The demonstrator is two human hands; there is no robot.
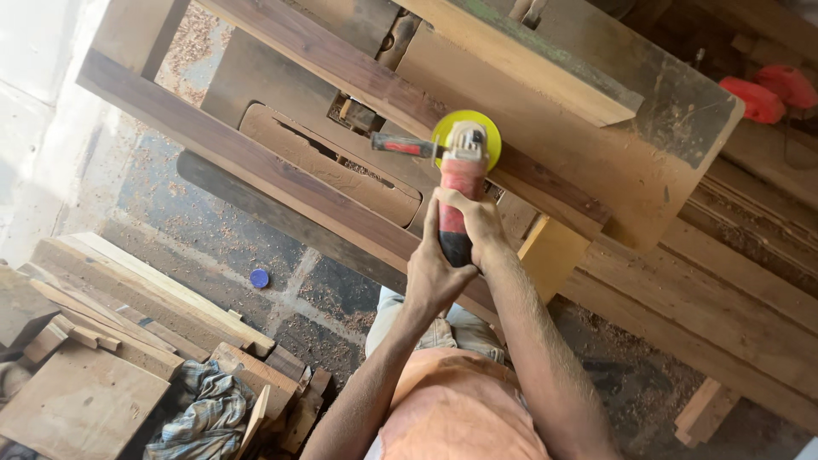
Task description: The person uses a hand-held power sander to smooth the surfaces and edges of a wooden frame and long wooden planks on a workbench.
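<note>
Both my hands grip the red body of an angle grinder (460, 175). My left hand (432, 273) wraps the rear of the body from the left. My right hand (480, 223) holds it from the right, a little farther forward. The grinder's yellow sanding disc (487, 132) rests on a long dark wooden plank (256, 166) that runs diagonally across a frame. A red side handle (405, 146) sticks out to the left of the tool's head.
A large dusty wooden workbench (673, 128) lies beyond the plank. Stacked timber offcuts (128, 298) and a checked cloth (200, 413) sit at the lower left. A small blue lid (259, 278) lies on the sawdust-strewn floor. Red tools (767, 94) rest at the upper right.
</note>
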